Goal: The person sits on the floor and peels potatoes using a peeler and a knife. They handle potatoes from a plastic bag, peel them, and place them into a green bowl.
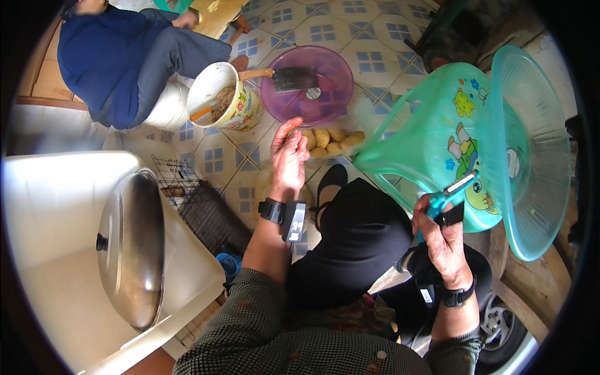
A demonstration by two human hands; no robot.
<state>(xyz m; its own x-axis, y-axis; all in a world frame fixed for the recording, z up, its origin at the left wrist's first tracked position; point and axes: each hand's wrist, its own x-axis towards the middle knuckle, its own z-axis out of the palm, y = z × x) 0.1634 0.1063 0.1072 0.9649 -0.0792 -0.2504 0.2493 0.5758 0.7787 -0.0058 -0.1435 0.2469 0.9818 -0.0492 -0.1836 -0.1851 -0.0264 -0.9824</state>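
Note:
My right hand (440,239) grips a teal-handled peeler (440,201), its metal blade pointing up and right in front of a green plastic stool (422,112). My left hand (289,157) is raised with curled fingers, and I see nothing held in it. Just beyond and right of it, peeled or pale potatoes (333,140) lie in a clear plastic bag on the floor. A purple plastic basin (307,115) stands farther ahead, with a cleaver (295,78) lying across its rim. Left of the basin is a printed bucket (248,110) with brown scraps and an orange-handled tool (201,113) inside.
A translucent green basin (539,154) leans against the stool at right. At left, a metal pot lid (133,248) rests in a large white tub (75,161), near a wire rack (173,176). A seated person (117,65) is at the upper left beside a wooden table (215,16).

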